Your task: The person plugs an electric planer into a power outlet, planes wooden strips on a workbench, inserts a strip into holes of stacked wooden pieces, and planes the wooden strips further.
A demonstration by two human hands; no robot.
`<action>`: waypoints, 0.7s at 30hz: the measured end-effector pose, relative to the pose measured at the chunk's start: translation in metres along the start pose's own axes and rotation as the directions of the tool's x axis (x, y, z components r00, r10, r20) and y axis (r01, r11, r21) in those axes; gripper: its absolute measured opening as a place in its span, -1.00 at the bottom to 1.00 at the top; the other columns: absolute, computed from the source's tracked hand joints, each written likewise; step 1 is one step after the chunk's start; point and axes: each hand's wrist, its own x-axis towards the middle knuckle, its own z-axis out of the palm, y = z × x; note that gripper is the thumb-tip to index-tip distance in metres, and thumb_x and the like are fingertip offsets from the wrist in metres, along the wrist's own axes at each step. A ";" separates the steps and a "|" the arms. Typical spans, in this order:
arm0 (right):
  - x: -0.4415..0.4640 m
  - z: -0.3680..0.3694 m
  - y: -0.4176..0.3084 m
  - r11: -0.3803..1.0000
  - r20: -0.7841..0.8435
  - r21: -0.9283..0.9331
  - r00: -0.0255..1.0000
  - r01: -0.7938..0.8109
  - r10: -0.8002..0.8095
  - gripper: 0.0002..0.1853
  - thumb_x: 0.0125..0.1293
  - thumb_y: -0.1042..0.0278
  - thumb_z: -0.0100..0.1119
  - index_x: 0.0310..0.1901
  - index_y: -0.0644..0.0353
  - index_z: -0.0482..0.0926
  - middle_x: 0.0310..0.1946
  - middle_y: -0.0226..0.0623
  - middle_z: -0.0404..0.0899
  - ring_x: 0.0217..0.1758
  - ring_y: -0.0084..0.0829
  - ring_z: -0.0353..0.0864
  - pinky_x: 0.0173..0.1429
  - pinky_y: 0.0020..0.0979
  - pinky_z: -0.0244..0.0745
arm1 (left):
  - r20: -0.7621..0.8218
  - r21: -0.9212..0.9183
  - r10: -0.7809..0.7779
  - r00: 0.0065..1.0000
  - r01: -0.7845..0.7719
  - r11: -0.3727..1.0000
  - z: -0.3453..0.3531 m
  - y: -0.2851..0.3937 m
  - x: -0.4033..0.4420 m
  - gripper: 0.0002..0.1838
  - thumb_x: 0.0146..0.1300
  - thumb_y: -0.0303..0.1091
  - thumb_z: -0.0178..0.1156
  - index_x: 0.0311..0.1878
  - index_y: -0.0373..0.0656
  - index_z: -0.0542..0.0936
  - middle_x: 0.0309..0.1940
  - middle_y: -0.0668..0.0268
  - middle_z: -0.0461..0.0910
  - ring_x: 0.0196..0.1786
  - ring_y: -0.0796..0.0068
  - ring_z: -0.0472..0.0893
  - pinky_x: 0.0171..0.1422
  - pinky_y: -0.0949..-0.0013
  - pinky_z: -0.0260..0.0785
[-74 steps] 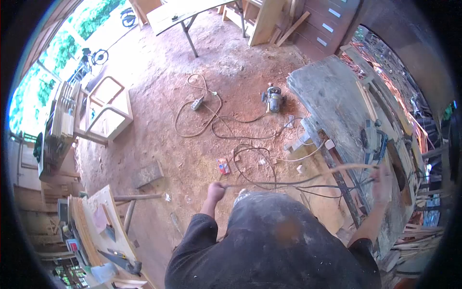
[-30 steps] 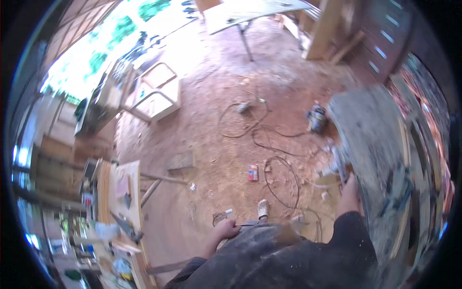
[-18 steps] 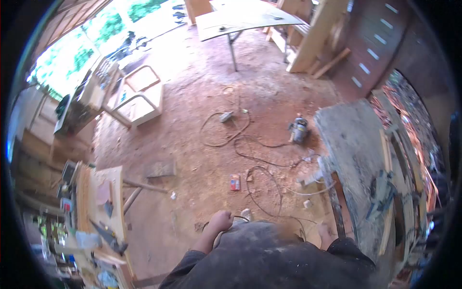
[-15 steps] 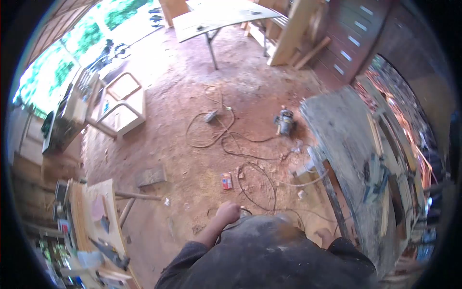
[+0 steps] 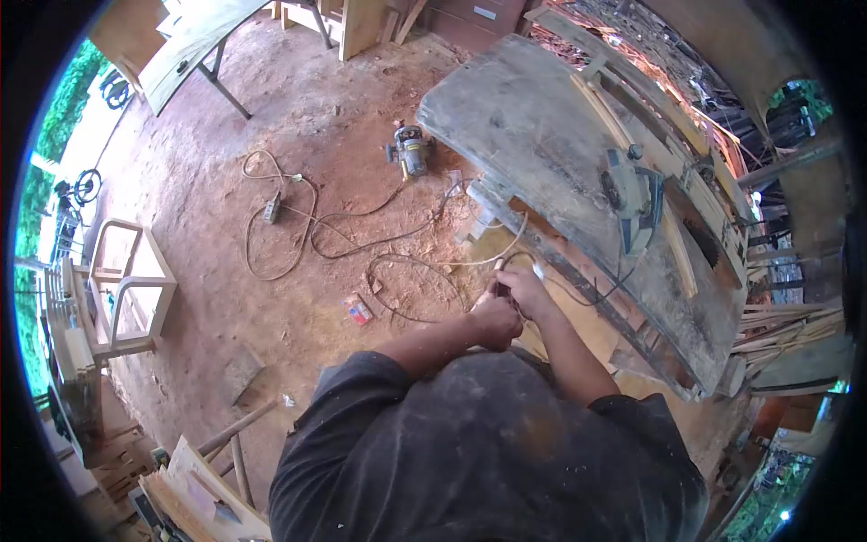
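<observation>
My left hand (image 5: pixel 497 322) is closed in front of my dark shirt, wrapped round a dark cable. Right beside it my right hand (image 5: pixel 522 291) is closed on the cable too, with a short light-coloured end sticking up above the fingers. The cable (image 5: pixel 578 300) loops out to the right toward a blue and grey power tool (image 5: pixel 635 200) lying on the worn workbench (image 5: pixel 542 117). A pale cord (image 5: pixel 517 242) curves down from the bench edge near my hands. The exact grip is partly hidden by my fingers.
On the dirt floor stand a router-like tool (image 5: pixel 410 152) and a socket block (image 5: pixel 272 210) with looped cord. A red packet (image 5: pixel 358 309) lies nearer. A wooden frame (image 5: pixel 135 289) is at the left, a table (image 5: pixel 199 54) at the upper left, a board with tools (image 5: pixel 203 492) at the lower left.
My hands, apart before, have come together in front of my body on the cable. The view has swung to the right, bringing the workbench nearer the middle.
</observation>
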 end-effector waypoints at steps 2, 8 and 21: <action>0.002 -0.017 0.005 0.997 -0.055 0.073 0.998 0.033 -0.030 -0.73 0.38 0.29 0.02 -0.25 0.36 0.61 -0.44 -0.36 0.57 -0.39 -0.52 0.50 -0.23 -0.45 0.42 | -0.079 -0.049 0.091 0.993 -0.096 0.994 0.000 -0.010 0.016 -0.84 -0.09 -0.28 0.18 -0.61 -0.12 0.64 -0.57 0.17 0.62 -0.41 0.11 0.63 -0.25 0.10 0.46; -0.018 -0.038 -0.046 0.995 -0.316 0.048 0.946 0.091 -0.071 -0.74 0.37 0.36 -0.07 -0.28 0.30 0.61 -0.59 -0.41 0.47 -0.60 -0.54 0.43 -0.48 -0.44 0.36 | -0.725 -0.402 -0.068 0.686 -0.340 0.850 -0.043 -0.027 0.024 -0.86 0.00 -0.55 0.33 -0.42 -0.21 0.53 -0.43 0.20 0.59 -0.33 0.13 0.62 -0.22 0.16 0.50; -0.005 -0.082 -0.024 0.978 -0.597 -0.120 0.775 0.169 -0.207 -0.73 0.47 0.40 -0.22 -0.01 0.30 0.48 -0.53 -0.42 0.41 -0.51 -0.60 0.39 -0.40 -0.48 0.39 | 0.217 -0.731 -0.850 0.479 0.658 0.184 0.045 -0.148 -0.002 -0.57 0.16 -0.01 0.22 -0.27 -0.28 0.68 -0.29 -0.06 0.68 -0.15 -0.03 0.68 0.01 0.07 0.51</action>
